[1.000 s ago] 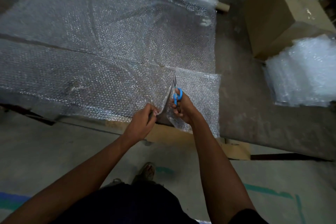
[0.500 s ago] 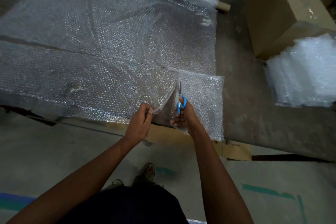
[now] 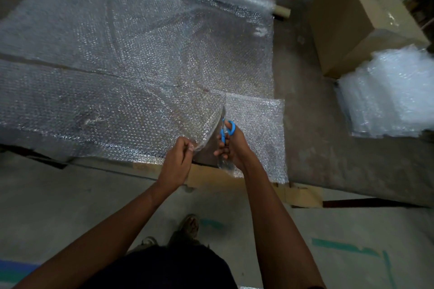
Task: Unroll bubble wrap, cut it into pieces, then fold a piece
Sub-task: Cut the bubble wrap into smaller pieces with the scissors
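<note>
Right hand (image 3: 231,145) grips blue scissors (image 3: 226,130), now nearer the cut's end; left hand (image 3: 179,159) fingers pinch bubble wrap (image 3: 141,73) edge. Piece (image 3: 256,134) almost free.

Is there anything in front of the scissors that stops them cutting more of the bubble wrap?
Nothing visible does. The scissors in the right hand point into the bubble wrap; only flat wrap lies ahead. The left hand pinches the cut edge aside.
</note>
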